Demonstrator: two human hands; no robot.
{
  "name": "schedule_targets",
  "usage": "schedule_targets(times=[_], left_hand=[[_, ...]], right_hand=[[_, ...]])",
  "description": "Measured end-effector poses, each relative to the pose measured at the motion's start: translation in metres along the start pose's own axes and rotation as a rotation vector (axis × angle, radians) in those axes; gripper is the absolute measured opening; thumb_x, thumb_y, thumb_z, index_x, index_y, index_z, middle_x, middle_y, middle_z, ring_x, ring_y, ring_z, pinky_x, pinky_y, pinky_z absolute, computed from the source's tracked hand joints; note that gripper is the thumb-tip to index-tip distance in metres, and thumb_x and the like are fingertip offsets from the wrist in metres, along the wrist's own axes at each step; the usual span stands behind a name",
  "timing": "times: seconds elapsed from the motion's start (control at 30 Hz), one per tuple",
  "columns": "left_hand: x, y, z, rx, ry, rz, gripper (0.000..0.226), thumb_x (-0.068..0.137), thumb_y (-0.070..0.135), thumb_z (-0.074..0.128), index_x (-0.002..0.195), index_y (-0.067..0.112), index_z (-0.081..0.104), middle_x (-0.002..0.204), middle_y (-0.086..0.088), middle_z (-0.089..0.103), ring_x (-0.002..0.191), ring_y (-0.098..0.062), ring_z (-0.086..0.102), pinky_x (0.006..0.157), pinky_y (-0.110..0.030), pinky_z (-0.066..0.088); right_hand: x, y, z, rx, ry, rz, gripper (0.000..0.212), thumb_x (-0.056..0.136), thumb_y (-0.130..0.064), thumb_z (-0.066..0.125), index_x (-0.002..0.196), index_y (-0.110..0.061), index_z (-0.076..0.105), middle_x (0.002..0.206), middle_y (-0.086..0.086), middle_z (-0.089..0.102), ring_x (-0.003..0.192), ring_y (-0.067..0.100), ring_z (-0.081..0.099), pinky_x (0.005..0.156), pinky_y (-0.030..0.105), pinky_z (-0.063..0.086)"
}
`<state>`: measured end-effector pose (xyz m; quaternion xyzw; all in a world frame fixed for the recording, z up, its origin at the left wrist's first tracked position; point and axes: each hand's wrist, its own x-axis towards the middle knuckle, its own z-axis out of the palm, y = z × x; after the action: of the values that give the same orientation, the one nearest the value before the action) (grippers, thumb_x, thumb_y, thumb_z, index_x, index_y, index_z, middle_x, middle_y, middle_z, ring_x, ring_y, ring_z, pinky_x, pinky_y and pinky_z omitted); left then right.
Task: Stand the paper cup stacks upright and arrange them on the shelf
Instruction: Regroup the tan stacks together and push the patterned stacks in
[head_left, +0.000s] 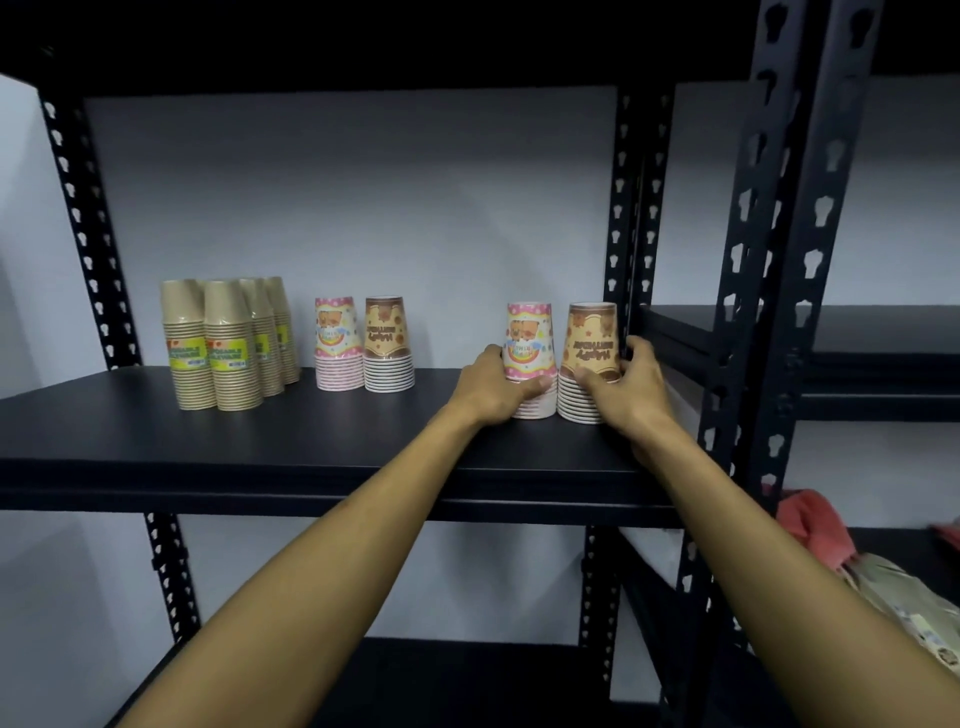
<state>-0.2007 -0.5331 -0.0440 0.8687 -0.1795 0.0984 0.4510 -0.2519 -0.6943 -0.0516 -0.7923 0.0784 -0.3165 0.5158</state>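
Best slid as pair, low grip near rims, kept pressed together so neither tipped; lined up with row at centre left.

Left hand curled round pink cup stack, right of centre, thumb across front. Right hand wrapped round brown cup stack, fingers behind, beside black post. Stacks upright, touching, on shelf. Pink-and-brown pair and tan stacks well apart, toward left.
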Motion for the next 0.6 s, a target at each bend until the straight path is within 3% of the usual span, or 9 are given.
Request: schedule_targets(times=[0.1,0.2,0.43,0.6], left_hand=[[-0.001,-0.004,-0.003,-0.009,0.008,0.015,0.066,0.08,0.043,0.078,0.132,0.012,0.05,0.131,-0.004,0.062,0.116,-0.021,0.061,0.087,-0.025,0.045],[-0.005,-0.011,-0.011,0.007,-0.005,0.032,0.066,0.08,0.041,0.078,0.132,0.012,0.05,0.132,-0.004,0.062,0.117,-0.021,0.061,0.088,-0.025,0.044],[-0.014,-0.044,-0.055,0.031,0.007,0.013,0.068,0.076,0.047,0.079,0.128,0.013,0.052,0.127,-0.001,0.064,0.112,-0.019,0.062,0.086,-0.027,0.047],[-0.024,-0.071,-0.095,-0.006,0.011,0.033,0.062,0.077,0.037,0.082,0.128,0.013,0.055,0.128,-0.003,0.065,0.115,-0.02,0.063,0.097,-0.031,0.049]], right_hand=[[0.0,-0.003,-0.002,-0.063,-0.039,-0.047,0.069,0.082,-0.026,0.078,0.14,-0.01,0.043,0.13,0.009,0.062,0.114,0.024,0.062,0.094,0.035,0.048],[-0.002,-0.005,-0.001,-0.113,-0.07,-0.079,0.059,0.08,-0.03,0.08,0.129,-0.01,0.054,0.122,0.007,0.067,0.107,0.022,0.064,0.093,0.038,0.052],[-0.019,-0.028,0.029,-0.12,-0.167,-0.101,0.057,0.077,-0.034,0.082,0.124,-0.01,0.059,0.113,0.004,0.069,0.101,0.019,0.066,0.091,0.037,0.054],[-0.035,-0.046,0.066,-0.088,-0.221,-0.115,0.059,0.077,-0.037,0.082,0.124,-0.011,0.058,0.111,0.001,0.068,0.099,0.017,0.066,0.089,0.034,0.054]])
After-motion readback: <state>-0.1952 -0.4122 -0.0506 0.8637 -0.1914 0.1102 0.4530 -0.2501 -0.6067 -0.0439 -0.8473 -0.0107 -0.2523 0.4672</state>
